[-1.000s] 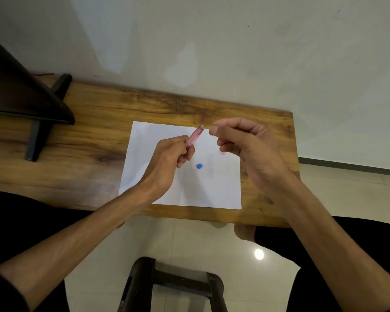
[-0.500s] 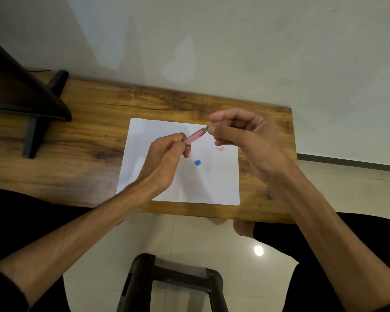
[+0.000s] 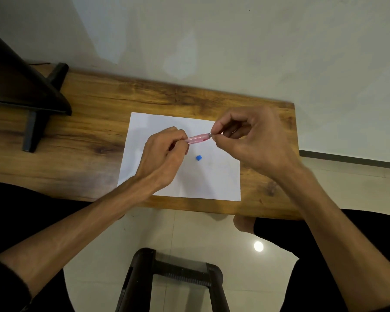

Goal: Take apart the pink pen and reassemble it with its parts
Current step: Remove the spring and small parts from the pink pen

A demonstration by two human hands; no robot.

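Observation:
The pink translucent pen barrel is held above a white sheet of paper on the wooden table. My left hand grips its left end, fingers curled round it. My right hand pinches the small grey tip at the barrel's right end between thumb and forefinger. A small blue pen part lies on the paper just below the barrel. The rest of the barrel is hidden inside my left fist.
The wooden table stands against a pale wall. A black stand sits at its left end. A dark chair frame is on the tiled floor below the table's near edge.
My right hand closed in on the pen's right end and now pinches its tip. The barrel has dropped from a steep tilt to nearly level.

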